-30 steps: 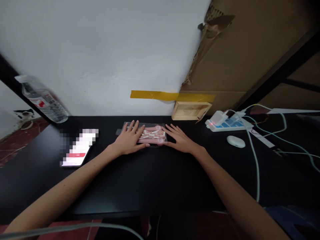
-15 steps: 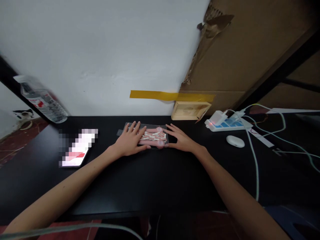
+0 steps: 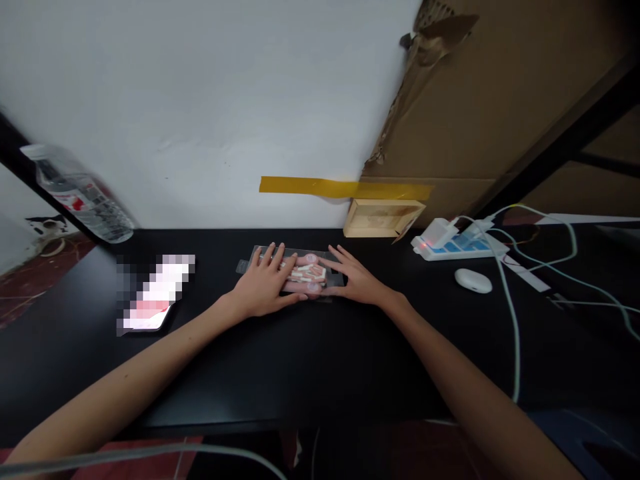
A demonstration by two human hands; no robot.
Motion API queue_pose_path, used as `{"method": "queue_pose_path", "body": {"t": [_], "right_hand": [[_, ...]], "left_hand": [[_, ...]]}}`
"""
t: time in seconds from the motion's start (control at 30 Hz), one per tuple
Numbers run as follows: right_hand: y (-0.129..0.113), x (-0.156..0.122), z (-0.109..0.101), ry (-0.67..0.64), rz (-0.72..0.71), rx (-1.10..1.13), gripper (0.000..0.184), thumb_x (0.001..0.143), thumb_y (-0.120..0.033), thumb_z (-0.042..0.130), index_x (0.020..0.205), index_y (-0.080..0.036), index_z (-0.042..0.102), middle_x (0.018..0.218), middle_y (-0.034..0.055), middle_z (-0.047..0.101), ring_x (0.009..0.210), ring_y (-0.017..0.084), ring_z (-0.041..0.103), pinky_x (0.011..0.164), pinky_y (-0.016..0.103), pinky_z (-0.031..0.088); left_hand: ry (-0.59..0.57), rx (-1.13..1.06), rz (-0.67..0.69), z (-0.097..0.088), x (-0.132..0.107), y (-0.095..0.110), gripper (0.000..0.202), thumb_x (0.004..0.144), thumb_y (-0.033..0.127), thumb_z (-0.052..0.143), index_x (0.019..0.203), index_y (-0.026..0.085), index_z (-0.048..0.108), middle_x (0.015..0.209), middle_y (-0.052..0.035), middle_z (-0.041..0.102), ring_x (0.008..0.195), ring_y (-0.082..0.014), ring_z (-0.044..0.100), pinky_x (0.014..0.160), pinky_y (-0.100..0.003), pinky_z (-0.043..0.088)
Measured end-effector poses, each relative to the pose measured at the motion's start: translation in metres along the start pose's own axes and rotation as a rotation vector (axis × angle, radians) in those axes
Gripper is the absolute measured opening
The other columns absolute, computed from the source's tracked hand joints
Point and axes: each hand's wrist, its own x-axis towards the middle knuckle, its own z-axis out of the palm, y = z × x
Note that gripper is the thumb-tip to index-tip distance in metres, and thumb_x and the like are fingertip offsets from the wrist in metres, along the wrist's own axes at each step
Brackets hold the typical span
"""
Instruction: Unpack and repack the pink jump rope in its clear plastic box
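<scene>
A clear plastic bag (image 3: pixel 336 267) lies flat on the black table, with pink and white pieces (image 3: pixel 310 273) inside it. Two pink parts with round labels run along its top and bottom sides; I cannot make out their exact kind. My left hand (image 3: pixel 260 283) rests palm down over the bag's left part, fingers spread and hiding some of the contents. At the right end, my right hand (image 3: pixel 361 280) is open, its thumb and fingers apart and touching the bag beside the pink pieces.
To the left are a phone (image 3: pixel 157 293) with a lit screen and a plastic bottle (image 3: pixel 83 197). A shallow wooden box (image 3: pixel 383 219) stands against the wall. At right are a power strip (image 3: pixel 457 248) with chargers and cables, and a white earbud case (image 3: pixel 473 281).
The pink and white pieces have shifted a little to the left within the bag. My right hand's fingertips have moved left with them, and more bare plastic shows at the right end.
</scene>
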Motion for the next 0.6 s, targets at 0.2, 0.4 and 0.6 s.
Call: {"method": "queue_pose_path", "body": {"t": [0.2, 0.4, 0.6], "right_hand": [[-0.0003, 0.0007, 0.0017, 0.023, -0.002, 0.047, 0.087, 0.072, -0.072, 0.073, 0.148, -0.036, 0.048, 0.166, 0.0062, 0.024, 0.153, 0.038, 0.012, 0.120, 0.063, 0.020], [0.0027, 0.0015, 0.0052, 0.032, 0.017, 0.042, 0.083, 0.071, -0.069, 0.076, 0.143, -0.037, 0.054, 0.166, 0.0072, 0.024, 0.152, 0.040, 0.016, 0.118, 0.066, 0.022], [0.0063, 0.0020, 0.0034, 0.023, -0.001, 0.053, 0.081, 0.071, -0.069, 0.076, 0.142, -0.035, 0.056, 0.166, 0.0069, 0.025, 0.153, 0.038, 0.017, 0.120, 0.063, 0.022]], "left_hand": [[0.024, -0.029, 0.011, 0.0025, -0.0005, 0.0013, 0.091, 0.090, 0.080, 0.037, 0.155, 0.016, 0.031, 0.161, -0.0199, 0.030, 0.150, -0.0421, 0.019, 0.119, -0.059, 0.014], [0.023, -0.027, 0.016, 0.0032, -0.0008, 0.0032, 0.090, 0.091, 0.080, 0.037, 0.155, 0.016, 0.031, 0.161, -0.0194, 0.029, 0.150, -0.0426, 0.019, 0.118, -0.060, 0.014], [0.017, -0.032, 0.007, 0.0010, -0.0008, 0.0042, 0.092, 0.090, 0.080, 0.037, 0.155, 0.016, 0.032, 0.161, -0.0197, 0.029, 0.150, -0.0419, 0.020, 0.119, -0.059, 0.015]]}}
